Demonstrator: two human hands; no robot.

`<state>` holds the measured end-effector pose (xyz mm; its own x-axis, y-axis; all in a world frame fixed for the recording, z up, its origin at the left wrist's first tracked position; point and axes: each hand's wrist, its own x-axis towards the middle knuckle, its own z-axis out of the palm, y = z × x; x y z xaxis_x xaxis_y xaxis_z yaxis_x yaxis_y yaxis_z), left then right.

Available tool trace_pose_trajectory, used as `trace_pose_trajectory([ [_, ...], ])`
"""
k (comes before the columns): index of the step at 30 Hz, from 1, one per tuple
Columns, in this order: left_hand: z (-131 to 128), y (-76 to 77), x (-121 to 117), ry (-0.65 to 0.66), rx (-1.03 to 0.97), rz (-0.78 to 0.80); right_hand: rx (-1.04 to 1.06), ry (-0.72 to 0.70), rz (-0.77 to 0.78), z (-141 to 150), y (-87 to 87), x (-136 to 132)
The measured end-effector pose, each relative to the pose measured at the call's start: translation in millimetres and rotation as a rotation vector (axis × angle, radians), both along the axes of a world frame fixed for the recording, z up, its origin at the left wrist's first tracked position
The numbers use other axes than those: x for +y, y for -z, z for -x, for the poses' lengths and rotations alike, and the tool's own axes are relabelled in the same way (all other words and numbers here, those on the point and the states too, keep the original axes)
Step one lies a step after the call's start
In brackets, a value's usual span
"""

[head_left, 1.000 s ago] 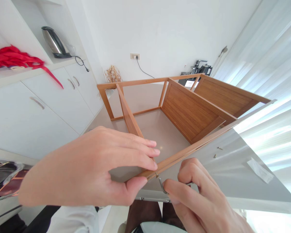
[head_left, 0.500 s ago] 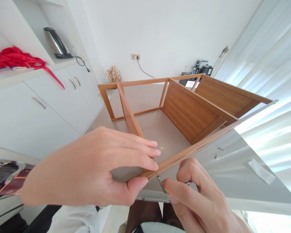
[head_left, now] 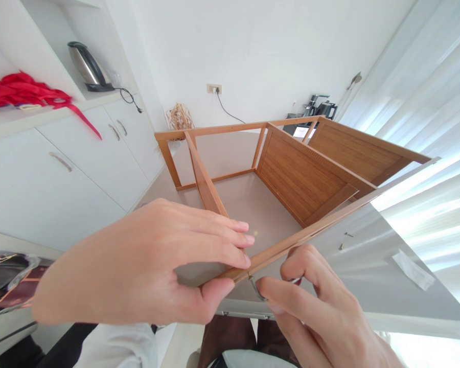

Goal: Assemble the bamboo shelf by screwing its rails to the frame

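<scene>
A wooden shelf unit (head_left: 306, 176) lies on its side on the grey table. My left hand (head_left: 153, 260) grips its near corner, fingers over the top and thumb on the near side, where a shelf board meets the long rail (head_left: 310, 231). In my right hand (head_left: 318, 301), a bent metal hex key (head_left: 257, 290) is pinched between thumb and fingers. Its tip meets a brass-coloured screw (head_left: 250, 276) in the rail's outer face, just right of my left thumb. My fingers cover much of the key.
Two loose screws (head_left: 345, 241) and a small clear plastic bag (head_left: 413, 270) lie on the grey tabletop (head_left: 383, 286) to the right. White cabinets (head_left: 65, 179) stand at left, with a kettle (head_left: 90, 69) and red ribbon (head_left: 25, 92) above. Sheer curtains (head_left: 425, 128) hang at right.
The hex key has turned a little at the screw, and my right hand has shifted slightly with it. My left hand keeps its place on the frame.
</scene>
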<state>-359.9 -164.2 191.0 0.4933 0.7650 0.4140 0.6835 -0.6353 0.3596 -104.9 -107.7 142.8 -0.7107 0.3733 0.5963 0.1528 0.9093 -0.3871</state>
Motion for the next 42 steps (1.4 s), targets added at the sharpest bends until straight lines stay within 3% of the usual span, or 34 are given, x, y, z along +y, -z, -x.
trace_pose_trajectory([
  [9, -0.9, -0.5, 0.7, 0.001, 0.006, -0.037, 0.019, -0.098, 0.1, 0.2, 8.3, 2.9],
  [15, -0.5, -0.6, 1.6, 0.014, 0.021, -0.035, -0.052, -0.199, 0.516, 7.8, 18.6, -12.8],
  [18, -0.9, -0.8, 1.6, 0.013, 0.013, -0.028, -0.032, -0.232, 0.632, 11.0, 22.6, -19.7],
  [31, -0.5, 1.0, -0.7, -0.011, 0.027, -0.037, -0.022, -0.254, 0.708, 8.9, 19.4, -17.5],
  [37, 0.2, 1.5, 0.4, 0.003, 0.042, -0.041, 0.015, -0.202, 0.586, 11.0, 28.5, -18.7],
  [42, -0.6, 0.7, 0.6, 0.004, 0.039, -0.054, 0.028, -0.248, 0.439, 8.1, 27.6, -18.3],
])
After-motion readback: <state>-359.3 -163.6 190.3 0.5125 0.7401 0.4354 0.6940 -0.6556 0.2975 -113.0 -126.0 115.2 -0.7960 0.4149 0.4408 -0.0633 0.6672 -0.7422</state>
